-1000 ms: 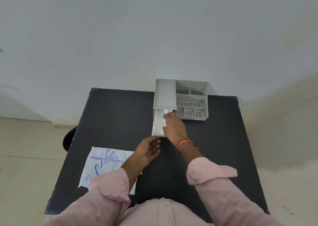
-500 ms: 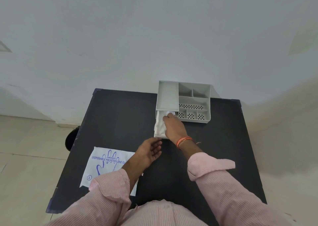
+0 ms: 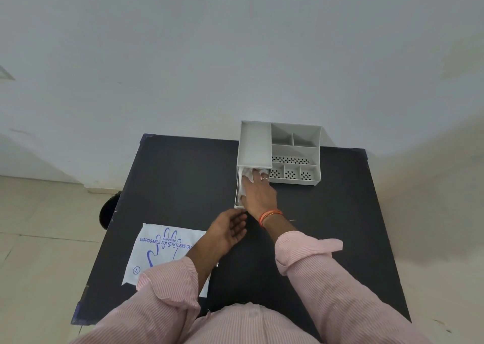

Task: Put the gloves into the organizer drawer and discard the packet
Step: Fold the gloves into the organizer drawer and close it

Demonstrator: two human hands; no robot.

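Observation:
A grey desk organizer [image 3: 296, 149] stands at the far edge of the black table [image 3: 178, 181]. Its drawer [image 3: 237, 197] is pulled out toward me on the left side. Crumpled clear white gloves [image 3: 247, 177] lie in the drawer. My right hand [image 3: 260, 194] lies flat over the drawer, its fingers pressing the gloves down. Just in front of the drawer hovers my left hand [image 3: 229, 229], fingers loosely apart and holding nothing. The white packet [image 3: 162, 249] printed in blue lies flat on the near left of the table, partly under my left forearm.
The organizer has several small compartments, some with perforated walls, on its right side. A dark round object [image 3: 108, 211] sits on the tiled floor beside the table's left edge. A plain white wall rises behind the table.
My right hand has pushed further into the drawer, bunching the gloves toward the organizer body. My left hand has stayed near the drawer front.

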